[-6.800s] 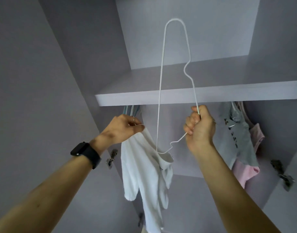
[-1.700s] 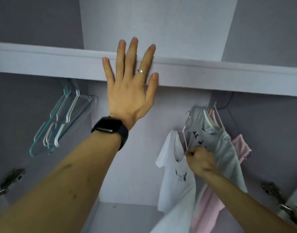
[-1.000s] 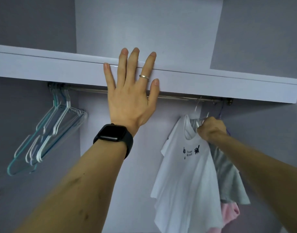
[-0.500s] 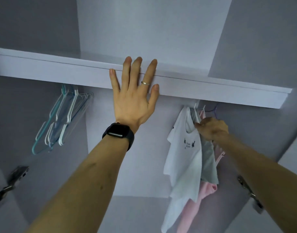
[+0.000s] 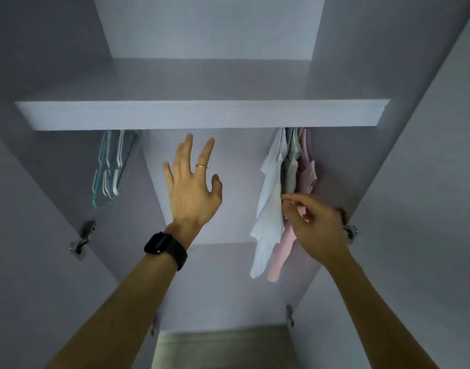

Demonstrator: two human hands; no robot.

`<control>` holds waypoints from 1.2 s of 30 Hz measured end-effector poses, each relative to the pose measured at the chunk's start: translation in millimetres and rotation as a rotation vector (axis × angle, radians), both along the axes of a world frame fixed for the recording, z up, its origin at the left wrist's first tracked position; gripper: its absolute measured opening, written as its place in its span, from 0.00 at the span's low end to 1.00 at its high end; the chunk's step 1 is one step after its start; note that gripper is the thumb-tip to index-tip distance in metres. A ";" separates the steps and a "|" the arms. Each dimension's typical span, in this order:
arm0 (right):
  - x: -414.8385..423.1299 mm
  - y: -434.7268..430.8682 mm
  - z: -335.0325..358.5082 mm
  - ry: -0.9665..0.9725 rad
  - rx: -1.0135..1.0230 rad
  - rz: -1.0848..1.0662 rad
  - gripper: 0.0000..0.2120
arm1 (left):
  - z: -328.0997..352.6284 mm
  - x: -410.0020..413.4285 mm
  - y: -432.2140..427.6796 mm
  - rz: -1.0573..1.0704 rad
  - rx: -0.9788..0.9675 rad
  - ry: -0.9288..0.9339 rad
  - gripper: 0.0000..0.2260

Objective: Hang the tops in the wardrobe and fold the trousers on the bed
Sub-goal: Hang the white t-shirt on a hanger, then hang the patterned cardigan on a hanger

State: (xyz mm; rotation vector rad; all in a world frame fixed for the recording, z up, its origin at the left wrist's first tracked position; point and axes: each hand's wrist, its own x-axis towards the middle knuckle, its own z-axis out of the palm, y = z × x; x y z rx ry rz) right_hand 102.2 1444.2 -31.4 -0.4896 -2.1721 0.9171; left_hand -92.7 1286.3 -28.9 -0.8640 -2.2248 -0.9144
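- head view: left hand [image 5: 192, 185] spread open, holding nothing, under the shelf [image 5: 202, 114].
- right hand [image 5: 313, 225] loosely curled, fingertips [image 5: 288, 197] at the hanging white top [image 5: 271, 198]; cannot tell if it pinches cloth.
- grey top [image 5: 291, 169] and pink top [image 5: 307, 166] hang just above the right hand.

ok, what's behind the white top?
A grey top, then a pink top, hang behind the white top. Their hangers are hidden by the shelf; the right hand covers part of them.
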 end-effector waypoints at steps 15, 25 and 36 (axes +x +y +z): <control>123.1 -31.8 -171.4 -0.402 -0.127 -0.192 0.23 | -194.3 130.5 2.4 -0.364 -0.414 -0.423 0.28; 196.1 -78.3 -192.9 -0.520 -0.247 -0.778 0.12 | -234.3 172.2 71.2 -1.033 -0.710 -0.459 0.27; 320.1 -275.3 -187.6 -0.411 -0.561 -1.732 0.12 | -227.8 359.9 61.0 -1.862 -0.934 -0.160 0.26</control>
